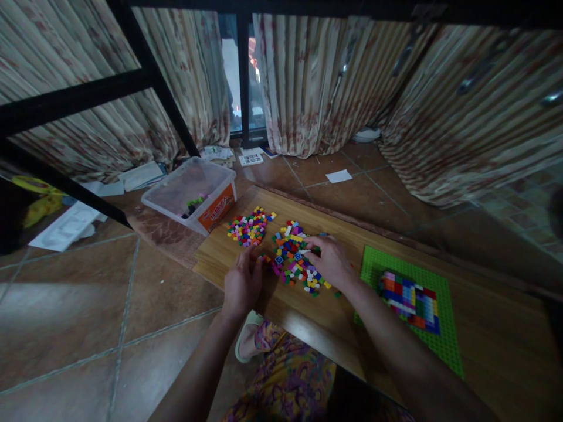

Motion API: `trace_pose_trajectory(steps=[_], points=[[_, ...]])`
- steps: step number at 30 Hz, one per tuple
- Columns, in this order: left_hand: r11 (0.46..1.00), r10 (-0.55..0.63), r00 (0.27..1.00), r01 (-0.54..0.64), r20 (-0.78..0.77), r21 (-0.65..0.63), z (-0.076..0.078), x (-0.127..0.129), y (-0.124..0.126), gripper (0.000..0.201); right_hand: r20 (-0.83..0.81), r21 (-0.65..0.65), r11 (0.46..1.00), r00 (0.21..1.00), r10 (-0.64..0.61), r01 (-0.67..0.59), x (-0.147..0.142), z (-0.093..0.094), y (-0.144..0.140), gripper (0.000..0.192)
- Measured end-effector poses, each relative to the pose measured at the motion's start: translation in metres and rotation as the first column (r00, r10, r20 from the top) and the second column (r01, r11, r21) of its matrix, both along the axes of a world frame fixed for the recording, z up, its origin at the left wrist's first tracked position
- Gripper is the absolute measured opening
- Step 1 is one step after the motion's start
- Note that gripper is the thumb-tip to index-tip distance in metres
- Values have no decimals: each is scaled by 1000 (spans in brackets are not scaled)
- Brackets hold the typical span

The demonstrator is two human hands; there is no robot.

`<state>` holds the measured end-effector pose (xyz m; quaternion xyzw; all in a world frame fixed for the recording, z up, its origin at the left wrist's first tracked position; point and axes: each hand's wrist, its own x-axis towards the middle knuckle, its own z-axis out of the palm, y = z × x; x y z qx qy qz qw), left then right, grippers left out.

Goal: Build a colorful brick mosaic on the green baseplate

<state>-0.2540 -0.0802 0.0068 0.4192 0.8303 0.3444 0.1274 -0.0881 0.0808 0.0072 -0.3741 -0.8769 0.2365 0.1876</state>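
Note:
Small toy building bricks (299, 264) of many colours lie in a loose pile on the wooden bench. My right hand (332, 261) reaches over this pile from the right, its thumb and forefinger apart among the bricks. A whitish piece shows near its thumb; whether they touch is unclear. My left hand (243, 281) rests at the pile's left edge with curled fingers, close to a few orange and pink bricks (264, 258). What lies inside its fingers is hidden. To the right, a green baseplate (448, 328) carries a block of joined multicoloured bricks (411, 302).
A second heap of bricks (250, 227) lies farther back on the bench (497, 328). Beyond the bench's left end stands a clear plastic box (176, 181) with an orange label and some bricks inside. Papers (338, 176) lie on the tiled floor before the curtains (303, 82).

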Motion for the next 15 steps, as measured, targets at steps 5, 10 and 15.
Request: trace_pose_trajectory(steps=[5,10,15], points=[[972,-119,976,78,181,221,-1,7,-5,41,-118,-27,1000,993,-13,9,1,20,-16,20],[922,-279,940,206,194,328,14,25,-6,44,-388,-518,845,917,-96,-131,-3,35,-57,30],[901,-322,885,177,337,397,25,45,-5,43,-454,-697,707,837,-306,-120,-3,29,-81,22]])
